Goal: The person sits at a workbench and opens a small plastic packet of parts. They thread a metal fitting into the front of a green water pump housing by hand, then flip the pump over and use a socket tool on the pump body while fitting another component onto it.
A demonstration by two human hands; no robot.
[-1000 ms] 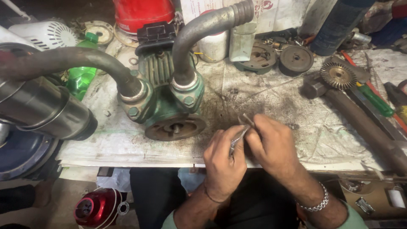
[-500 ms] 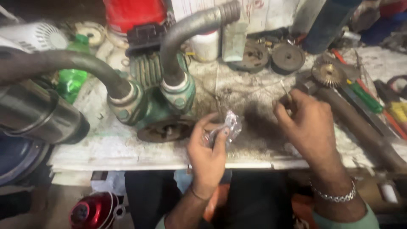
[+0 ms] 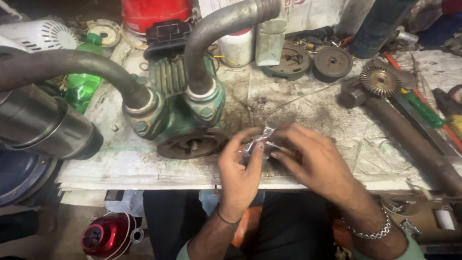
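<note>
Both my hands meet over the front edge of the dirty workbench. My left hand pinches a small crinkled clear plastic packet between thumb and fingers. My right hand, with a metal bracelet on its wrist, has its fingertips on the same packet from the right; what lies under its fingers is hidden. Just left of the hands sits a green water pump with two bent grey pipes rising from it and a rusty round face turned toward me.
A bevel gear on a long shaft lies at the right, beside green-handled screwdrivers. Round metal discs, a white bottle and a red tank stand at the back. A large steel cylinder lies left; a red canister below.
A second ago both hands worked a small metal part together. The right hand then reached out to the right and has come back to the packet held in the left hand.
</note>
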